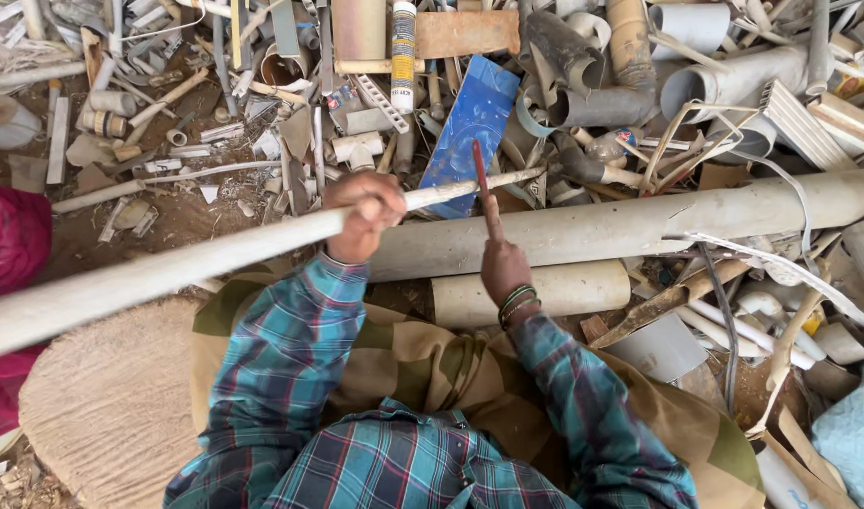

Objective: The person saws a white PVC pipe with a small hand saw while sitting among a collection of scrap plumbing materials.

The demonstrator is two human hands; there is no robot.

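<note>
The left hand (361, 215) is clamped around a long thin white plastic pipe (168, 269), and the right hand (504, 269) grips a slim red-handled blade (480, 170) resting on this pipe. The pipe lies just above the thick grey pipe (639, 221). It looks still whole, no cut visible.

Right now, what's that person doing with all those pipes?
A person in a plaid shirt sits facing a big heap of broken plastic pipes. The left hand has a closed grip around a long, thin pale pipe that slants across the view. The right hand holds a slim red-handled tool upright against that pipe near its far end. Just beyond the hands, a thick grey pipe lies across the pile, with a short cream piece in front of it.
</note>
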